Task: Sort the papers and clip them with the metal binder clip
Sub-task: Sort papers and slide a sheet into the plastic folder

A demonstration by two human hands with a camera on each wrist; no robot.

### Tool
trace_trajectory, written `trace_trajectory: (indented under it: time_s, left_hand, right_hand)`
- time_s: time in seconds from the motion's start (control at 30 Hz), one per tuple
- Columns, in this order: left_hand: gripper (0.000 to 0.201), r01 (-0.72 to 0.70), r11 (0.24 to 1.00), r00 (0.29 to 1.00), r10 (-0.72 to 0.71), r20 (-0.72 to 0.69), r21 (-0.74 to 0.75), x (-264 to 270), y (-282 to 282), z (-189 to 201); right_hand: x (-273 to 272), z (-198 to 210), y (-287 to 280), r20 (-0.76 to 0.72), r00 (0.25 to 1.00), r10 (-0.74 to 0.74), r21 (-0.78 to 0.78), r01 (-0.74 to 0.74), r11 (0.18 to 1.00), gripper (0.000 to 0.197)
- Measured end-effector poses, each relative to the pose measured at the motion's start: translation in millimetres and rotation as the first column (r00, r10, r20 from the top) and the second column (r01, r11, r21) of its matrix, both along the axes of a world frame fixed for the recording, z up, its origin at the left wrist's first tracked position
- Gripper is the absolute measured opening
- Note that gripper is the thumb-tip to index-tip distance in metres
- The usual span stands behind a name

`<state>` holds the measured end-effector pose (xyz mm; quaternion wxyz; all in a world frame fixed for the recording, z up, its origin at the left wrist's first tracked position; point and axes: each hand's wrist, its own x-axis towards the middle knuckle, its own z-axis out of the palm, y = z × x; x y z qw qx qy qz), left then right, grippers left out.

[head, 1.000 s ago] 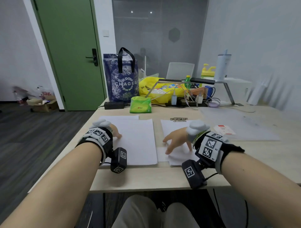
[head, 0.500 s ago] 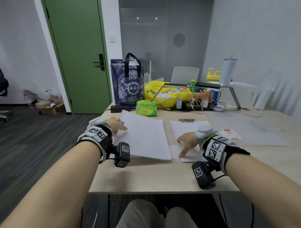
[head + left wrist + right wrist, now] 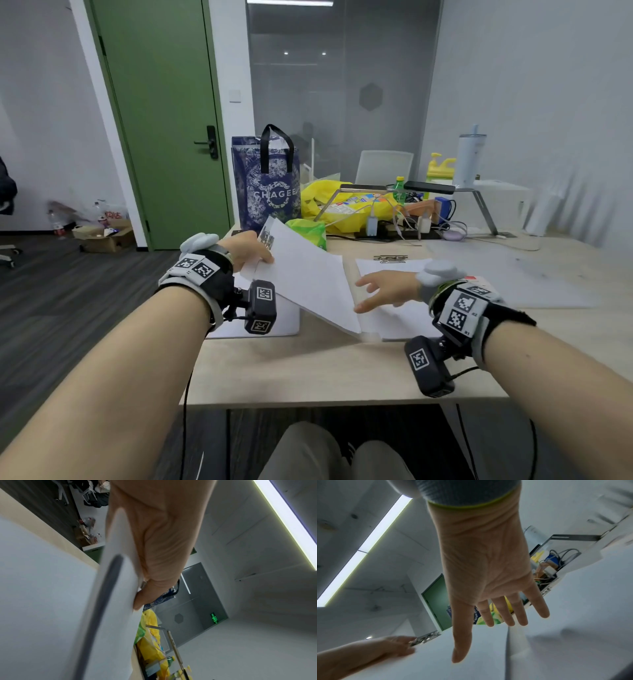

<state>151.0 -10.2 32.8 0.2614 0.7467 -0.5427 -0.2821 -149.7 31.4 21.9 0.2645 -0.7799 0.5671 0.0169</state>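
With the tilted white paper stack (image 3: 308, 277) pinched by the left hand (image 3: 246, 251) and the right hand (image 3: 383, 291) held flat and spread – holding nothing – sheets could be fanned out or dropped onto the desk (image 3: 308, 370) if that one-edge pinch is loosened.

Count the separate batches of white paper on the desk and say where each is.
3: the lifted stack held by the left hand; a pile lying under it; sheets below the right hand. More may be hidden.

Bag (image 3: 266, 185) behind papers (image 3: 308, 281)
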Motion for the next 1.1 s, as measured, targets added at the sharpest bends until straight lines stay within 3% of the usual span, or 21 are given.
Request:
trace_trajectory:
  time_s: [0.1, 0.17, 0.33, 0.43, 0.63, 0.97, 1.1]
  left_hand:
    - [0.030, 0.040, 0.997, 0.998, -0.043, -0.035, -0.070, -24, 25, 24]
    - [0.011, 0.077, 0.993, 0.986, -0.089, -0.142, -0.087, -39, 38, 38]
    - [0.020, 0.181, 0.967, 0.893, -0.238, -0.381, -0.180, -67, 46, 61]
    - [0.018, 0.230, 0.945, 0.858, -0.309, -0.411, -0.232, -91, 51, 70]
    - [0.062, 0.302, 0.909, 0.837, -0.396, -0.377, -0.286, -134, 55, 74]
    - [0.073, 0.459, 0.849, 0.816, -0.520, -0.252, -0.263, -196, 63, 52]
    - [0.098, 0.510, 0.839, 0.818, -0.541, -0.196, -0.189, -211, 62, 39]
  right_hand:
    - [12, 4, 9, 0.040, 0.998, 0.054, 0.043, -0.056, 0.997, 0.083]
    - [18, 8, 14, 0.062, 0.994, 0.092, 0.061, -0.095, 0.994, 0.087]
    - [25, 26, 28, 0.132, 0.981, 0.140, 0.046, -0.147, 0.988, 0.093]
    - [25, 37, 34, 0.200, 0.967, 0.156, 0.018, -0.162, 0.987, 0.094]
    - [8, 59, 41, 0.481, 0.867, 0.128, -0.178, -0.046, 0.983, 0.076]
    - [-44, 64, 37, 0.693, 0.720, 0.026, -0.247, 0.203, 0.947, 0.032]
    - [-62, 62, 36, 0.704, 0.710, -0.036, -0.250, 0.295, 0.922, 0.028]
